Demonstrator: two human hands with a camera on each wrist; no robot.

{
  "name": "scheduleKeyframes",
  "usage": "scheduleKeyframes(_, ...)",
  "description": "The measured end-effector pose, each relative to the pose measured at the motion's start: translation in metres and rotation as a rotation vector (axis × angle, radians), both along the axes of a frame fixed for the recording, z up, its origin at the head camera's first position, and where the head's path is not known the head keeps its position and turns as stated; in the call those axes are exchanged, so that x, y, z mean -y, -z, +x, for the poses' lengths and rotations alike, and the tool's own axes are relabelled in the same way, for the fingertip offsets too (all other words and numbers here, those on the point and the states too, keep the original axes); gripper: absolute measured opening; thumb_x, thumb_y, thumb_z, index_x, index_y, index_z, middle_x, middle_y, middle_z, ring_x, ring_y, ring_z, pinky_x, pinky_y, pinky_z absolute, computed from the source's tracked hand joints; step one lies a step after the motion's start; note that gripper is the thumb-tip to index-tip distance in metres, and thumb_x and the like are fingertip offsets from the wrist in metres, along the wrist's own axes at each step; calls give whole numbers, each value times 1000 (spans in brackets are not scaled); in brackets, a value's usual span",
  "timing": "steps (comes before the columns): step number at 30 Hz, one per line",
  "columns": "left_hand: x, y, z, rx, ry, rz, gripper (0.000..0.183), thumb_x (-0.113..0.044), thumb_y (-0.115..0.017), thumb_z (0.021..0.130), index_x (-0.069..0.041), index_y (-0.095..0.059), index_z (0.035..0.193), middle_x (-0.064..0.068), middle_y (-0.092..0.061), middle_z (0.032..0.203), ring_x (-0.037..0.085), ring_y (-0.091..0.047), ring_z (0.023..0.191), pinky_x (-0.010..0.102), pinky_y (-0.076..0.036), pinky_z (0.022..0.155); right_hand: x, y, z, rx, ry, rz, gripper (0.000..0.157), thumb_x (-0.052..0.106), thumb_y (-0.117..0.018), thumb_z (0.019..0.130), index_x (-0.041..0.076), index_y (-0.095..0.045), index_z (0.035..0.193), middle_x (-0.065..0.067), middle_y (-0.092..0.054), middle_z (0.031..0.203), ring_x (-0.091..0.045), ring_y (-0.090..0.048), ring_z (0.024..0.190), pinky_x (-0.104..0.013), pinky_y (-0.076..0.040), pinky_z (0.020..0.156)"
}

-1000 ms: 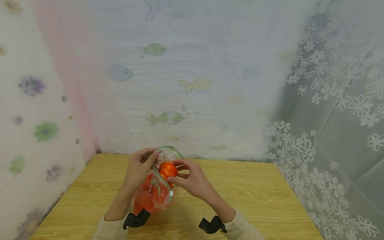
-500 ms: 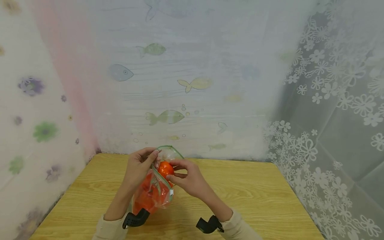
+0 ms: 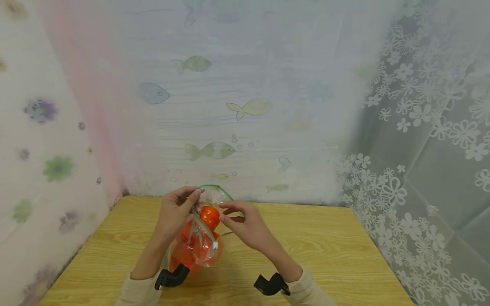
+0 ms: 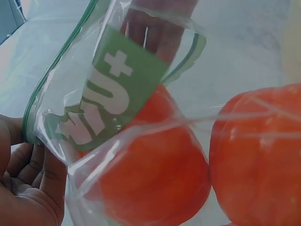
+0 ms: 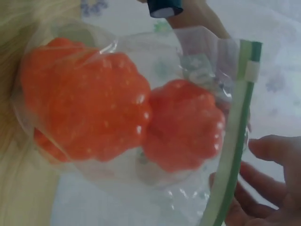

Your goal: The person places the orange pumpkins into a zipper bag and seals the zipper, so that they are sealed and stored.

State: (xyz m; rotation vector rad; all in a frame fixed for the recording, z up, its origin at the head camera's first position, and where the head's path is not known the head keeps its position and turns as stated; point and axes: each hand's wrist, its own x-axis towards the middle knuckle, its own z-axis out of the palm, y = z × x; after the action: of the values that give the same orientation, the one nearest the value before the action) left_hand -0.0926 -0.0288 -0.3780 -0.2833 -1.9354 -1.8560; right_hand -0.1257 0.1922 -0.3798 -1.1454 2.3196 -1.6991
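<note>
A clear zip bag with a green zip edge (image 3: 204,225) stands tilted on the table, several orange ribbed pumpkins inside. My left hand (image 3: 174,212) pinches the bag's rim at the upper left, and its fingers show at the green edge in the left wrist view (image 4: 35,176). A small pumpkin (image 3: 209,217) sits in the bag's mouth. Beside it on the right is my right hand (image 3: 245,223), thumb and fingers apart and loosely bent, tips close to the pumpkin. Larger pumpkins (image 5: 87,103) fill the bottom of the bag, seen through the plastic in the right wrist view.
The wooden table (image 3: 306,246) reaches back to a pale curtain (image 3: 260,144) printed with fish. Floral sheets hang at the left (image 3: 57,170) and right (image 3: 428,170). A black camera (image 3: 269,284) is strapped on each wrist.
The small pumpkin has moved left and down into the bag's mouth. My right hand went left with it, then let go and drew slightly back. The left hand keeps its hold on the rim.
</note>
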Motion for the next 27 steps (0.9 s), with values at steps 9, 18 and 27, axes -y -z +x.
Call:
scheduleKeyframes(9,2,-1,1,-5,44,9,28,-12,-60,104,14,-65,111,-1,-69,79,10,-62,64,23,-58,59,-17,1,-31,-122,71,-278,21,1,-61,100,-8,-67,118,-25,-67,116,-26,-68,103,-25,-58,87)
scheduleKeyframes(18,4,-2,2,-25,127,-24,26,-10,-60,104,15,-66,107,0,-68,77,11,-61,62,23,-55,57,-18,19,-78,-82,-38,-167,31,-1,-57,102,-9,-60,132,-28,-60,132,-28,-61,119,-29,-56,96)
scheduleKeyframes(27,-7,-4,17,-22,176,-78,25,-9,-58,104,13,-68,106,1,-68,77,12,-61,62,23,-55,57,-17,39,-81,23,-294,-140,41,-1,-54,104,-7,-51,144,-28,-53,145,-17,-56,132,-37,-46,112)
